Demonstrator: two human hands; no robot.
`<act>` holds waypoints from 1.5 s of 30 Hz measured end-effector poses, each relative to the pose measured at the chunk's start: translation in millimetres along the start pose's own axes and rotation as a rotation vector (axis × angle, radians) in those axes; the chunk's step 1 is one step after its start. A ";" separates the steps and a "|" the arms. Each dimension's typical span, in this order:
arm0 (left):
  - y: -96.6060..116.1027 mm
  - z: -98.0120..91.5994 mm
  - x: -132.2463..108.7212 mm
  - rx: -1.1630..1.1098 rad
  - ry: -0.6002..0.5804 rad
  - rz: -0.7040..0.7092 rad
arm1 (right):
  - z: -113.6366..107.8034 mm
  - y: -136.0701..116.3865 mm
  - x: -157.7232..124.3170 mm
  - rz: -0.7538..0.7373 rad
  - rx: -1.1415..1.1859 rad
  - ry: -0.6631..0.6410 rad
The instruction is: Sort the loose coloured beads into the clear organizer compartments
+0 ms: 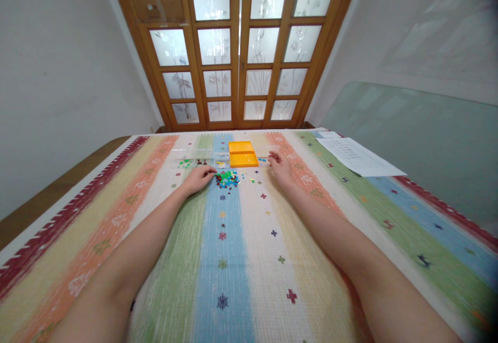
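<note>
A loose pile of tiny coloured pieces [227, 179], green, blue, brown and pale yellow, lies on the striped cloth. At its left edge is my left hand [199, 179], fingers together and tips close to the green pieces; anything in them is too small to make out. My right hand [280, 167] is beside the right clear plastic box [264, 151], its fingers bent in a pinch whose contents I cannot make out. Between the hands, behind the pile, stands an open yellow case [244, 160]. Left of it a clear compartment box [187, 152] holds green, brown and yellow pieces in separate sections.
Printed paper sheets [356, 156] lie on the table's right side. A striped, patterned tablecloth [221, 280] covers the table. Wooden doors with frosted panes [218, 83] stand beyond it, and a pale green glass panel [420, 146] leans along the right wall.
</note>
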State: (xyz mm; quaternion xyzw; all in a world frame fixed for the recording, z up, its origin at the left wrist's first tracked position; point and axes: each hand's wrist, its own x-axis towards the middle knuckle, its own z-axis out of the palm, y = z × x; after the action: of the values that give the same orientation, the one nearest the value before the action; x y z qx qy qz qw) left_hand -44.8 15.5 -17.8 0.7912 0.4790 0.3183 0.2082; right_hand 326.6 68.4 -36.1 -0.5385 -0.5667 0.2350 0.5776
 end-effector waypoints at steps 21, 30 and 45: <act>3.0 1.0 0.0 0.073 -0.014 0.037 | 3.5 -44.3 -36.7 -0.543 -0.584 -0.634; 3.8 0.7 0.2 0.054 -0.017 0.039 | 7.4 -49.0 -41.9 -0.552 -0.550 -0.659; 1.7 2.2 0.1 0.052 -0.008 0.039 | 13.3 -32.7 -33.9 -0.268 -0.173 -0.380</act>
State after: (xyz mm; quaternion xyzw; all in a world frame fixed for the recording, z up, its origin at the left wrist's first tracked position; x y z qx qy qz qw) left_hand -42.2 14.8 -18.2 0.8068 0.4709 0.3064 0.1832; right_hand 295.1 33.1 -23.6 -0.4520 -0.7496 0.2037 0.4386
